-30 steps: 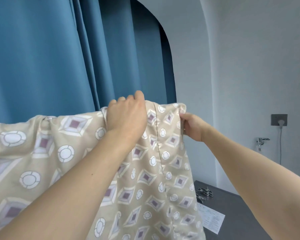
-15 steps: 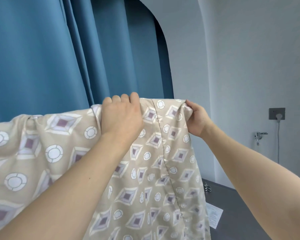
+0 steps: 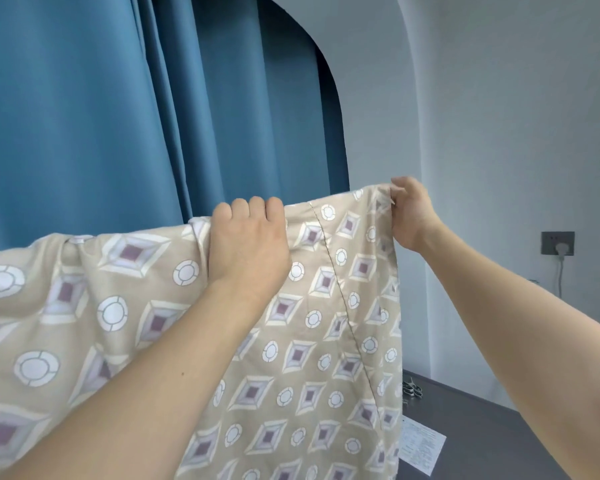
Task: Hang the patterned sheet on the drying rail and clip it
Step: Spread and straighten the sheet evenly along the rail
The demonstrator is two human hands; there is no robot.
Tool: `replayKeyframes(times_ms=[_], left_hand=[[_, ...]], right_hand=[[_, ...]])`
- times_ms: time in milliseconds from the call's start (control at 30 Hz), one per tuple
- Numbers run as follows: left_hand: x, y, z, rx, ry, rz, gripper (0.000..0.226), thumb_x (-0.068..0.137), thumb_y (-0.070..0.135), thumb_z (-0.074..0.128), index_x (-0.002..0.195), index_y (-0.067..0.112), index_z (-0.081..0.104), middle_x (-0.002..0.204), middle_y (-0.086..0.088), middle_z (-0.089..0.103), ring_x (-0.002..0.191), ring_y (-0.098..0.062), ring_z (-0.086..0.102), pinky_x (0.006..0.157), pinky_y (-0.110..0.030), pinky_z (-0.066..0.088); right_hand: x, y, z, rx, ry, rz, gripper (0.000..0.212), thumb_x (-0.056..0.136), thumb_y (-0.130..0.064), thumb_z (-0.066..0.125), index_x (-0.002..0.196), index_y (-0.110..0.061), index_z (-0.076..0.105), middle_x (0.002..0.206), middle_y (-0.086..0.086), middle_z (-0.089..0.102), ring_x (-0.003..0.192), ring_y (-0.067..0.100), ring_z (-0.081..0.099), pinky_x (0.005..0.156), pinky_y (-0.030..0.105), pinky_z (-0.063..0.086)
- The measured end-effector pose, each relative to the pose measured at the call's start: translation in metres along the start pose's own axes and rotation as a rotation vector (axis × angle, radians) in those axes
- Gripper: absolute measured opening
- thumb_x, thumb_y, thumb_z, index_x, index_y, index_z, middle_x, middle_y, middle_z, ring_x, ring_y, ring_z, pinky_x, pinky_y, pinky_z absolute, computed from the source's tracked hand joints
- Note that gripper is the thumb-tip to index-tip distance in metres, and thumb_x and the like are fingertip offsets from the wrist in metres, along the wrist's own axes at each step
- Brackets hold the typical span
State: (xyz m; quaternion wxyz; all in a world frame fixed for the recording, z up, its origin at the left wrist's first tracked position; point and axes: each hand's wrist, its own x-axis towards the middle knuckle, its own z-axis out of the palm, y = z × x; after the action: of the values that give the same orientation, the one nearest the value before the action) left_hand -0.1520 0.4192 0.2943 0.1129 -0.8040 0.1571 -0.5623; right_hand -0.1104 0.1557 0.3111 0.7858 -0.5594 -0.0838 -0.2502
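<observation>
The beige patterned sheet [image 3: 326, 341], printed with diamonds and circles, hangs spread in front of me with its top edge raised. My left hand [image 3: 248, 247] grips that top edge near the middle, fingers curled over it. At the sheet's upper right corner my right hand [image 3: 409, 213] pinches the cloth and holds it higher than the left side. The drying rail is not visible; the sheet hides whatever lies behind its top edge. A small heap of metal clips [image 3: 411, 388] lies on the dark table at the lower right.
Blue curtains [image 3: 118, 116] hang behind the sheet. A white wall with a grey socket and plug [image 3: 557, 243] is on the right. A dark table [image 3: 492, 431] at lower right carries a printed paper [image 3: 421, 446].
Both hands have lifted the sheet's top edge; the right hand pulled its corner up and to the right, stretching the edge flatter.
</observation>
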Motion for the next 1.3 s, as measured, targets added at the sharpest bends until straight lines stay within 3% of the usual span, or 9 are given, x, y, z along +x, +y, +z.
replayKeyframes(times_ms=[133, 267, 467, 633, 800, 900, 1033, 1167, 1300], left_hand=[[-0.022, 0.016, 0.011, 0.081, 0.004, 0.049, 0.061, 0.085, 0.025, 0.042, 0.143, 0.009, 0.037, 0.137, -0.013, 0.044, 0.124, -0.035, 0.041, 0.112, -0.053, 0.017], [-0.034, 0.029, 0.015, 0.141, -0.075, 0.177, 0.067, 0.095, 0.039, 0.033, 0.154, 0.015, 0.011, 0.156, -0.014, 0.017, 0.144, -0.038, 0.012, 0.112, -0.063, -0.008], [-0.003, 0.004, 0.002, 0.186, -0.064, 0.007, 0.055, 0.097, 0.052, 0.023, 0.128, 0.013, 0.045, 0.11, -0.009, 0.054, 0.095, -0.028, 0.049, 0.084, -0.041, 0.037], [0.004, -0.018, -0.015, 0.089, -0.157, 0.005, 0.029, 0.104, 0.03, 0.023, 0.103, 0.013, 0.047, 0.1, -0.009, 0.062, 0.088, -0.029, 0.057, 0.07, -0.037, 0.029], [0.01, -0.023, -0.034, -0.111, -0.181, -0.085, 0.02, 0.082, -0.005, 0.038, 0.092, 0.012, 0.034, 0.096, -0.01, 0.059, 0.081, -0.029, 0.047, 0.065, -0.034, 0.031], [0.017, -0.033, -0.038, -0.119, -0.123, -0.115, 0.018, 0.087, -0.003, 0.036, 0.099, 0.008, 0.043, 0.101, -0.013, 0.06, 0.09, -0.031, 0.051, 0.066, -0.035, 0.031], [0.012, -0.047, -0.03, 0.003, -0.112, 0.008, 0.034, 0.102, 0.035, 0.029, 0.107, 0.01, 0.052, 0.104, -0.008, 0.058, 0.098, -0.03, 0.048, 0.072, -0.035, 0.027], [0.008, -0.055, -0.034, -0.079, -0.16, -0.074, 0.007, 0.09, 0.009, 0.041, 0.09, 0.013, 0.046, 0.1, -0.009, 0.059, 0.084, -0.025, 0.035, 0.07, -0.033, 0.028], [0.019, -0.075, -0.048, -0.089, -0.233, -0.274, 0.015, 0.083, -0.002, 0.044, 0.093, 0.009, 0.046, 0.107, -0.015, 0.062, 0.093, -0.032, 0.055, 0.066, -0.034, 0.032]], right_hand=[[-0.008, 0.005, -0.007, 0.087, -0.105, 0.017, 0.044, 0.095, -0.047, 0.041, 0.117, -0.015, 0.061, 0.087, 0.001, 0.067, 0.078, 0.018, 0.066, 0.074, 0.032, 0.05], [-0.017, 0.035, -0.032, 0.23, -0.235, 0.118, 0.052, 0.097, -0.056, 0.033, 0.121, -0.022, 0.062, 0.108, 0.004, 0.07, 0.1, 0.023, 0.067, 0.087, 0.038, 0.052], [-0.012, 0.071, -0.03, 0.114, -0.086, 0.131, 0.042, 0.101, -0.043, 0.039, 0.131, -0.02, 0.058, 0.124, 0.007, 0.066, 0.11, 0.024, 0.065, 0.092, 0.043, 0.05], [-0.007, 0.076, -0.015, -0.081, 0.112, -0.063, 0.032, 0.1, -0.018, 0.049, 0.132, -0.021, 0.047, 0.103, -0.003, 0.068, 0.083, 0.013, 0.069, 0.073, 0.033, 0.058], [-0.006, 0.081, -0.014, 0.018, 0.099, 0.076, 0.048, 0.087, -0.015, 0.07, 0.124, -0.015, 0.04, 0.104, 0.009, 0.067, 0.076, 0.02, 0.068, 0.068, 0.039, 0.059], [-0.013, 0.076, -0.015, -0.017, -0.027, 0.125, 0.015, 0.09, -0.016, 0.066, 0.103, -0.01, 0.063, 0.098, 0.011, 0.071, 0.078, 0.023, 0.071, 0.064, 0.035, 0.059], [-0.011, 0.072, -0.007, -0.033, -0.037, 0.106, 0.017, 0.092, -0.028, 0.064, 0.099, -0.013, 0.067, 0.097, 0.008, 0.073, 0.084, 0.024, 0.072, 0.075, 0.04, 0.059], [-0.011, 0.076, 0.013, -0.038, 0.053, 0.07, 0.041, 0.088, -0.047, 0.065, 0.111, -0.014, 0.066, 0.109, 0.01, 0.072, 0.099, 0.029, 0.07, 0.087, 0.05, 0.055], [-0.011, 0.074, 0.038, -0.069, 0.132, -0.018, 0.047, 0.083, -0.056, 0.066, 0.104, -0.014, 0.067, 0.104, 0.009, 0.073, 0.096, 0.029, 0.071, 0.086, 0.048, 0.056]])
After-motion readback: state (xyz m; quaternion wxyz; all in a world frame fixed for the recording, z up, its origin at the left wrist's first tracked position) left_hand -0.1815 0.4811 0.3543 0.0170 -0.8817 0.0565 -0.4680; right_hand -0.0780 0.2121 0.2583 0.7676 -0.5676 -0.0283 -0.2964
